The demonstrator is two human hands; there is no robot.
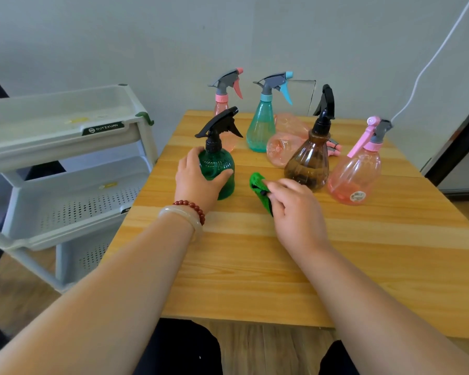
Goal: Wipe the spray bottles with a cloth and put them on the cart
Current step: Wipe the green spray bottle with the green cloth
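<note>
Wooden table [309,253] is carrying every bottle in view, so no bottle is reaching the cart yet. Three-tier plastic cart [52,147] is standing just beside the table's left edge, probably parked there for a short reach.

Five bottles are waiting at the back:
- pink spray bottle [355,174], upright at the right
- brown spray bottle [307,163], upright and near the cloth
- teal spray bottle [261,125], upright
- coral-trigger bottle [220,109], upright behind the green one
- tipped pink bottle [282,147], lying on its side between the teal and the brown

Dark green spray bottle [220,163] is standing upright at the front-left of the table, nearest the cart, so it looks like the one being wiped now.

Left hand [198,182] is wrapping fingers and thumb round the green bottle's belly, likely steadying it. Right hand [295,209] is pinching the bunched green cloth [259,185], fingers curled. The cloth is hanging just beside the green bottle and not touching it.

Bead bracelet [191,205] and pale bangle [182,215] are sitting on the left wrist.
</note>
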